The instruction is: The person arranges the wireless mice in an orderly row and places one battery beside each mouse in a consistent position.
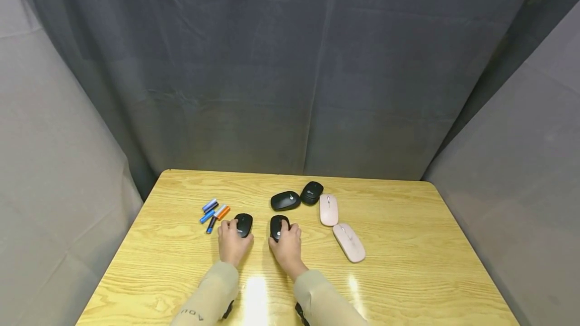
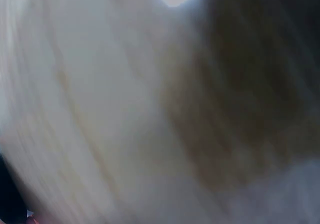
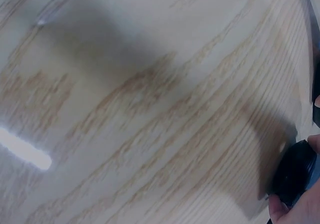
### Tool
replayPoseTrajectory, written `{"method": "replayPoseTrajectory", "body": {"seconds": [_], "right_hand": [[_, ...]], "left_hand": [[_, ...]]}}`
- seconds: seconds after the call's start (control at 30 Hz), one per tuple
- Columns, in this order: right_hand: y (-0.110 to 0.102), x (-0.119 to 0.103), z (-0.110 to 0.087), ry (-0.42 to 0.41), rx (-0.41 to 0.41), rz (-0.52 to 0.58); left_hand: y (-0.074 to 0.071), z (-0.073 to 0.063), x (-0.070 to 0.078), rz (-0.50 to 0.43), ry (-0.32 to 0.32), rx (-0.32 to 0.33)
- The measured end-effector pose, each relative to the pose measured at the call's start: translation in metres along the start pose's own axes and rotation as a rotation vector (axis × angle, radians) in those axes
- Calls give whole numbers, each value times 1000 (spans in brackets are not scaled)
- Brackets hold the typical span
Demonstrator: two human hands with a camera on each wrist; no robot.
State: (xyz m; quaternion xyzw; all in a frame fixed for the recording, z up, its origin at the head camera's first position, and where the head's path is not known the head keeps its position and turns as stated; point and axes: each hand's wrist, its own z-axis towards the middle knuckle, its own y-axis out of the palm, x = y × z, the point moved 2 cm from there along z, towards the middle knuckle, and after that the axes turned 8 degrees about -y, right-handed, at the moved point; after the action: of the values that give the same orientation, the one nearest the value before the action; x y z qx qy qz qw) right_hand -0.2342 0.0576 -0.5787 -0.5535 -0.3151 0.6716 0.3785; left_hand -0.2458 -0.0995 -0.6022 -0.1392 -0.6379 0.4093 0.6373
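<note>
- Mouse (image 1: 245, 221), black, just right of the batteries (image 1: 207, 217): left hand (image 1: 232, 245) grips it.
- Second black mouse (image 1: 275, 223), further right: right hand (image 1: 288, 249) pinches it, thumb opposite fingers.
- Both probably light, rigid, smooth, slightly slippery; best held by the sides.

Before me are four black mice (image 1: 285, 200) and two pale pink mice (image 1: 349, 243). The small cylinders (image 1: 207, 216) show blue, orange, silver and black. My sleeves (image 1: 212, 288) are beige, the left grey-lettered; the bench (image 1: 408, 235) is honey-yellow with streaked brown grain, the back curtain (image 1: 226, 64) dark grey.
</note>
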Motion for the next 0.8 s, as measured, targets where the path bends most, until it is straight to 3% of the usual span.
{"method": "replayPoseTrajectory", "body": {"seconds": [0.8], "right_hand": [[5, -7, 1, 46, 39, 27]], "left_hand": [[1, -1, -1, 30, 21, 1]]}}
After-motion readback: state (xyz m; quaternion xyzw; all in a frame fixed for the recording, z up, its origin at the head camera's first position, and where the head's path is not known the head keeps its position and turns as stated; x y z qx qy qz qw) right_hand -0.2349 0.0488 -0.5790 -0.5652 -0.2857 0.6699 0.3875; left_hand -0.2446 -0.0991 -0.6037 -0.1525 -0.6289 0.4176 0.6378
